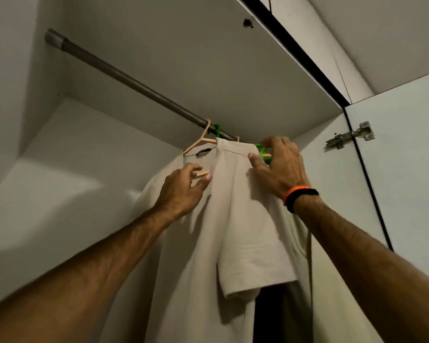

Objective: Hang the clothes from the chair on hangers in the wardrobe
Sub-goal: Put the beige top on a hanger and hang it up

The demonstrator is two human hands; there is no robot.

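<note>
the beige shirt (233,219) is hung on a peach hanger (199,142) hooked over the rod (134,82), its shoulder line set across the rod. the left hand (181,189), fingers curled loosely, touches the hanger's arm; the right hand (278,164), fingers spread, is pressed on the far shoulder, by a green hanger (264,152).

2 hangers (200,141) hung on the rod (134,84) under the wardrobe's top panel (208,58), a shirt (208,243) draped below them, the door hinge (349,138) to their right.
</note>
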